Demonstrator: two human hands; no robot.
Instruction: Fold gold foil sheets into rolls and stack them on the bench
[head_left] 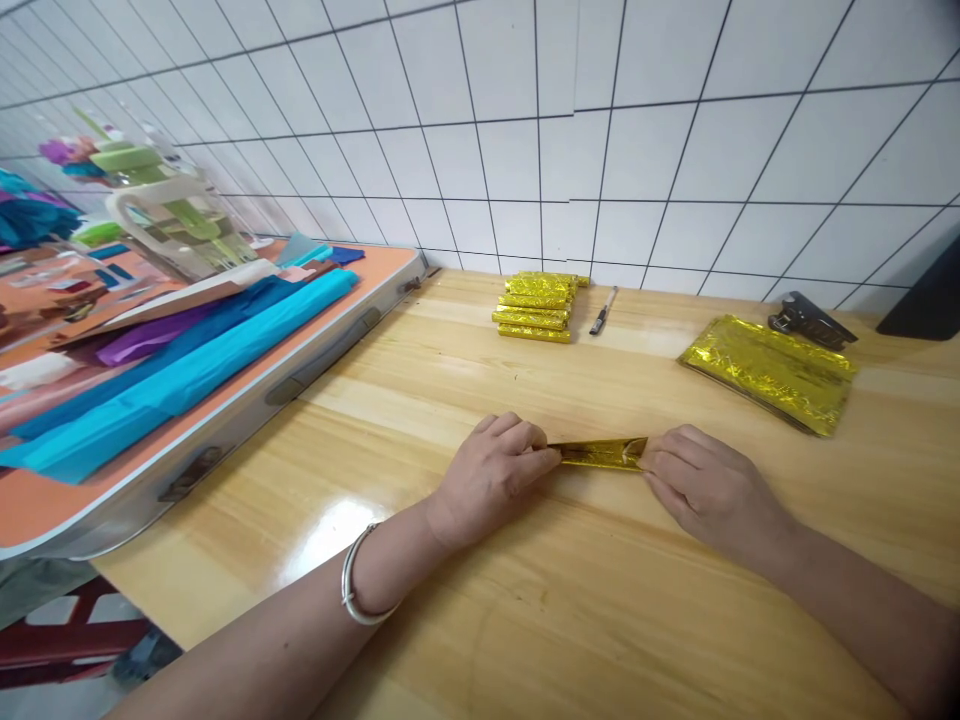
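A narrow folded strip of gold foil paper point(598, 454) lies on the wooden table point(615, 600) between my two hands. My left hand point(491, 477), with a silver bangle on its wrist, pinches the strip's left end. My right hand point(709, 487) pinches its right end. Both hands rest on the tabletop. Farther back sits a pile of several folded gold foil sticks point(536, 305). A flat stack of gold foil sheets point(772, 371) lies at the right.
A pen point(603, 311) lies beside the gold pile near the tiled wall. A black stapler point(808, 320) sits behind the foil sheets. At the left, an orange folding table point(90, 470) carries blue and purple crepe paper rolls point(187, 365) and a clear container point(176, 225).
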